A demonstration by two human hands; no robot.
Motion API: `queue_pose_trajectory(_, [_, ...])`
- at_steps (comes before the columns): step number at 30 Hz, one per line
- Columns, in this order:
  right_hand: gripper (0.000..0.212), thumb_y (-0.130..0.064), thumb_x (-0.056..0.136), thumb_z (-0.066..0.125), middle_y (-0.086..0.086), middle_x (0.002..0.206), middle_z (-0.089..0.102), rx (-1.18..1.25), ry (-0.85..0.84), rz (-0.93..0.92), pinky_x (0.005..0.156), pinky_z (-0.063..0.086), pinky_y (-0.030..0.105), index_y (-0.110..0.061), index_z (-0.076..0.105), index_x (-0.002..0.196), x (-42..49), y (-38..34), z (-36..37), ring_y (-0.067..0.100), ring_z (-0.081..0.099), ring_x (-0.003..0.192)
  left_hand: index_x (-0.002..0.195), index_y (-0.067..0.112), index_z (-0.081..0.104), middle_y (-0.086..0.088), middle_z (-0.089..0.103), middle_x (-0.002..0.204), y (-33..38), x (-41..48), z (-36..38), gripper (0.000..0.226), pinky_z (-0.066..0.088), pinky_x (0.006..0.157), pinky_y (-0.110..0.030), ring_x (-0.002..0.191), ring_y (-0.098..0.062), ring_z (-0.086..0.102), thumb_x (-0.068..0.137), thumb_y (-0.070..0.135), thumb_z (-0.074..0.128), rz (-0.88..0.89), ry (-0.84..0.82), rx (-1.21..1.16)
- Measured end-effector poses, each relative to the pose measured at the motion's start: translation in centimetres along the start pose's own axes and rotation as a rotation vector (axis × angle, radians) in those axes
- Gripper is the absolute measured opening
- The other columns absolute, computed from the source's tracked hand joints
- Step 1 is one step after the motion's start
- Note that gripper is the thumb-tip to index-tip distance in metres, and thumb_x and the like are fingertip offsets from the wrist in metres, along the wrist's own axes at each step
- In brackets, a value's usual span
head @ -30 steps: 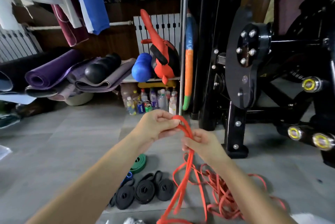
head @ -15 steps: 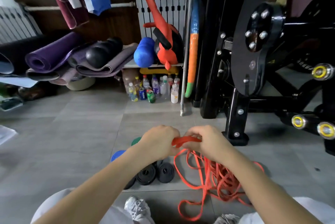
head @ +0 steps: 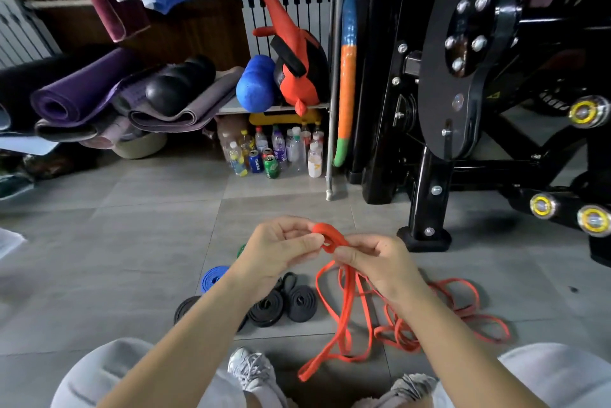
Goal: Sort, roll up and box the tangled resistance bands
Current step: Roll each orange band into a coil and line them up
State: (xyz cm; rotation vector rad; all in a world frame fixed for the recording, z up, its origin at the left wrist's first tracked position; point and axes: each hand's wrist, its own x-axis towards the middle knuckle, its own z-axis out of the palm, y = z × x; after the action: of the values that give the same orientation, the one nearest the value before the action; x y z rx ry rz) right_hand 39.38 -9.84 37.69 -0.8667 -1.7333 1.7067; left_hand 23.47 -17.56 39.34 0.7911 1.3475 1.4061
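So the orange band [head: 330,237] was up in the air between both hands, with its end wound into a small tight coil. The left hand [head: 281,250] pinched that coil from one side, thumb and curled fingers closed on it. The right hand [head: 380,262] pinched it from the other side, so both had a narrow, firm hold.

The rest of the band hung down in long loops to the grey tiled floor [head: 115,259], where it ran into a loose orange tangle [head: 446,318] off to the right. Just left of the loops, a row of rolled black bands [head: 284,303] sat side by side, one partly hidden by the left forearm. A rolled blue band [head: 213,277] lay just behind them, and a bit of a green band [head: 242,250] peeked out next to the left wrist.

Grey sneakers [head: 251,371] showed at the bottom. Farther back were some bottles [head: 274,153], rolled yoga mats [head: 82,93] and a big black machine [head: 463,77].
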Motion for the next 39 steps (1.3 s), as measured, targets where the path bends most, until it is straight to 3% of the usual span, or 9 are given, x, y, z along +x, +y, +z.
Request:
queue_pose_trajectory(7, [0.004,-0.031,0.071,0.072,0.007,0.071,0.072,-0.088,0.053,-0.137,0.066,0.054,0.038,-0.035,0.075,0.071,0.0,0.4,0.3,0.013,0.064,0.064,0.084,0.003,0.070,-0.007,0.071,0.075,-2.8,-0.2,0.8,0.014,0.055,0.061,-0.018,0.065,-0.011,0.068,0.073,0.005,0.062,-0.070,-0.013,-0.449])
queue_pose_trajectory(9, [0.005,-0.033,0.075,0.073,0.017,0.067,0.066,-0.293,-0.010,-0.132,0.058,0.047,0.041,-0.028,0.075,0.074,0.4,0.8,-0.8,0.011,0.053,0.059,0.090,0.009,0.065,0.000,0.069,0.077,-2.6,-0.1,0.4,0.016,0.053,0.062,-0.017,0.065,-0.010,0.065,0.075,0.002,0.068,-0.051,-0.010,-0.102])
queue_pose_trajectory(13, [0.017,-0.034,0.080,0.072,0.009,0.065,0.063,-0.795,-0.138,-0.204,0.059,0.038,0.030,-0.018,0.075,0.087,1.2,0.6,-1.8,0.014,0.050,0.057,0.103,0.023,0.062,0.012,0.059,0.094,-1.1,0.3,0.4,0.028,0.044,0.074,-0.018,0.079,-0.007,0.056,0.077,0.022,0.073,0.254,-0.116,1.116])
queue_pose_trajectory(16, [0.020,-0.038,0.079,0.071,0.009,0.070,0.066,-0.888,-0.193,-0.239,0.065,0.043,0.032,-0.020,0.074,0.086,1.1,-0.1,-1.7,0.021,0.058,0.067,0.098,0.023,0.064,0.006,0.062,0.092,0.0,0.2,1.2,0.019,0.045,0.077,-0.030,0.090,-0.017,0.057,0.081,0.032,0.065,0.304,-0.141,1.418])
queue_pose_trajectory(20, [0.014,-0.033,0.072,0.079,-0.011,0.072,0.071,-0.570,-0.128,-0.158,0.065,0.050,0.018,-0.041,0.068,0.074,0.6,-0.3,-1.9,0.003,0.064,0.068,0.079,0.034,0.068,0.017,0.060,0.064,0.5,-0.1,0.7,0.008,0.040,0.058,-0.013,0.063,0.000,0.054,0.076,0.028,0.074,0.217,-0.010,1.078])
queue_pose_trajectory(24, [0.016,-0.029,0.069,0.080,0.001,0.075,0.073,-0.333,-0.049,-0.101,0.071,0.056,0.034,-0.026,0.072,0.083,-0.8,1.1,-1.3,0.015,0.068,0.068,0.072,0.036,0.070,0.003,0.073,0.073,-0.4,-0.8,0.5,0.025,0.054,0.068,-0.024,0.065,-0.009,0.066,0.073,0.012,0.079,0.146,0.030,0.545])
queue_pose_trajectory(33, [0.015,-0.021,0.076,0.071,-0.011,0.076,0.073,-0.010,0.048,-0.141,0.066,0.049,0.013,-0.031,0.071,0.088,-1.9,2.8,0.9,0.000,0.066,0.072,0.087,0.008,0.072,-0.003,0.069,0.070,-4.3,-1.6,2.1,0.019,0.053,0.059,-0.018,0.058,-0.007,0.062,0.068,0.011,0.069,-0.055,0.080,-0.234])
queue_pose_trajectory(35, [0.017,-0.014,0.080,0.071,-0.007,0.074,0.073,-0.101,0.008,-0.133,0.064,0.051,0.016,-0.030,0.070,0.087,-1.8,2.5,0.4,0.004,0.067,0.072,0.089,0.010,0.071,-0.003,0.069,0.072,-4.3,-1.7,1.8,0.016,0.054,0.061,-0.019,0.062,-0.008,0.063,0.073,0.010,0.070,-0.077,0.055,-0.141])
queue_pose_trajectory(39, [0.006,-0.021,0.083,0.070,0.002,0.062,0.062,-0.578,-0.108,-0.140,0.056,0.039,0.024,-0.022,0.074,0.088,-1.2,2.3,-1.0,0.002,0.048,0.054,0.092,0.034,0.067,0.021,0.069,0.079,-2.5,-1.3,0.4,0.028,0.052,0.076,-0.022,0.075,0.000,0.065,0.075,0.014,0.077,0.094,-0.001,0.608])
